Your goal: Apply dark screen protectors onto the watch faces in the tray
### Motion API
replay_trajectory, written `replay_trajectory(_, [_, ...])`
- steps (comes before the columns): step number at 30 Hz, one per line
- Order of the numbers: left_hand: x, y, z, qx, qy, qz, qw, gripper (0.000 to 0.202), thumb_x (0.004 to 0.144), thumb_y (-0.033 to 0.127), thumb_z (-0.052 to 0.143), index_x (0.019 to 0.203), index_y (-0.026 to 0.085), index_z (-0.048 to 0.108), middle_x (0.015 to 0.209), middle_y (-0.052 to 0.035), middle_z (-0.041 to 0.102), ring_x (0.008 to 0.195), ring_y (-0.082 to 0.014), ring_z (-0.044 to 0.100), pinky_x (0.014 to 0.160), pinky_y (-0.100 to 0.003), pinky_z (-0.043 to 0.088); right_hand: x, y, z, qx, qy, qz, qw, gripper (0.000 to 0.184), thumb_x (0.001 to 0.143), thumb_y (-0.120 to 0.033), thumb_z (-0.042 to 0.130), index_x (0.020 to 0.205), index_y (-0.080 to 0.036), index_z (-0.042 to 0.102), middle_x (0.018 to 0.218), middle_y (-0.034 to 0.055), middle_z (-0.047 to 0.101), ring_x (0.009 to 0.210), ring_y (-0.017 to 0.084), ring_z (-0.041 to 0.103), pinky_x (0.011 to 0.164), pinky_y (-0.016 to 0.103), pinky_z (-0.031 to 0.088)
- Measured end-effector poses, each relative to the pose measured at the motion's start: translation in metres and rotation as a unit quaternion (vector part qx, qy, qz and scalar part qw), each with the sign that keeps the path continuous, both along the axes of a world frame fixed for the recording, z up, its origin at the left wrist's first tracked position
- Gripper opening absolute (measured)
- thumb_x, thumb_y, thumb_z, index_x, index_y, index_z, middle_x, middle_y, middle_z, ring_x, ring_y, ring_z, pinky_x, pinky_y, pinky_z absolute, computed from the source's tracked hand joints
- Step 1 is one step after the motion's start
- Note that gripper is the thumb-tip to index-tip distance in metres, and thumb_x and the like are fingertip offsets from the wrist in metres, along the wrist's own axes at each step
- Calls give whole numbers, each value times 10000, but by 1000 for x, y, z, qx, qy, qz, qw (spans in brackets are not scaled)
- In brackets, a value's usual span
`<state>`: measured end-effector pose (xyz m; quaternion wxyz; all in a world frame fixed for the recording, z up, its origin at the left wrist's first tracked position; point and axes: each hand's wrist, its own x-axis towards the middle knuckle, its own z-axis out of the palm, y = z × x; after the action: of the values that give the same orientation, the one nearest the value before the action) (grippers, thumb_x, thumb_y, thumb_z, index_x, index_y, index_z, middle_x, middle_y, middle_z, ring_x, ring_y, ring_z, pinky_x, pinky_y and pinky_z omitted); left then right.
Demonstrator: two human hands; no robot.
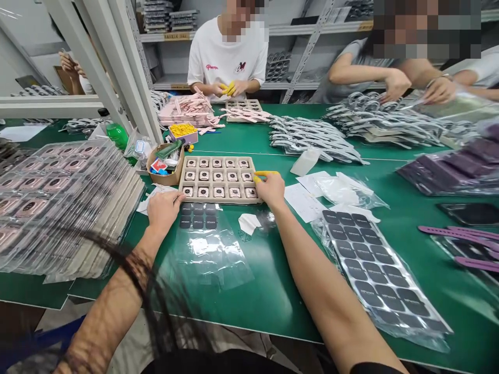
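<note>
A beige compartment tray (pixel 218 201) lies on the green table in front of me, its cells holding several pinkish square watch cases (pixel 218 176). My left hand (pixel 163 206) grips the tray's front left corner, thumb along the edge. At the right side, my right hand (pixel 272 190) has its fingers closed on the tray's rim; yellow finger covers (pixel 267 174) show on its fingertips. Just in front of the tray lies a clear film with dark square stickers (pixel 198 217). A small white scrap of paper (pixel 248 224) sits to its right.
Stacked clear trays of watch cases (pixel 70 208) rise at my left. A cardboard box (pixel 167 174) of odds and ends stands behind my left hand. A dark sticker sheet (pixel 374 259) lies at right. Across the table, co-workers handle straps, beside grey strap piles (pixel 312 136).
</note>
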<state>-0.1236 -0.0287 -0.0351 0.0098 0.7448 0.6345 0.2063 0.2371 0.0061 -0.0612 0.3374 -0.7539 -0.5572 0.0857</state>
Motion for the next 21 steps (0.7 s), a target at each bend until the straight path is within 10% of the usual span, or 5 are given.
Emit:
replay_trajectory(3, [34, -12, 19, 58, 29, -30, 997, 378, 1076, 273, 534, 1344, 165, 778, 1480, -212, 698, 1292, -440, 638, 1057, -559, 463, -9, -38, 5, 5, -13, -4, 1000, 467, 1025, -314, 437, 1309, -102, 741, 1255, 218, 658, 1122, 338, 649, 1044, 545, 525])
replay_trajectory(7, [119, -4, 41, -15, 63, -219, 974, 318, 1093, 265, 540, 1114, 178, 845, 1135, -174, 809, 1117, -315, 711, 925, -411, 483, -28, -95, 8, -13, -53, 190, 980, 320, 1036, -323, 590, 1265, -204, 779, 1237, 136, 732, 1084, 254, 697, 1013, 386, 555])
replay_trajectory(12, [206, 39, 48, -86, 89, -295, 947, 27, 879, 120, 824, 881, 144, 836, 1034, -158, 815, 971, -243, 710, 829, -311, 464, -33, -112, 10, -62, -100, 302, 946, 198, 981, -252, 718, 1139, -226, 834, 1012, 81, 791, 891, 211, 728, 805, 300, 544])
replay_trajectory(21, [205, 50, 56, -181, -49, -363, 913, 297, 792, -51, 779, 642, 177, 660, 666, -24, 698, 835, -188, 678, 938, -261, 477, -29, -108, 15, 2, -93, 212, 973, 298, 1080, -340, 586, 1214, -200, 813, 1086, 129, 816, 966, 251, 738, 826, 335, 541])
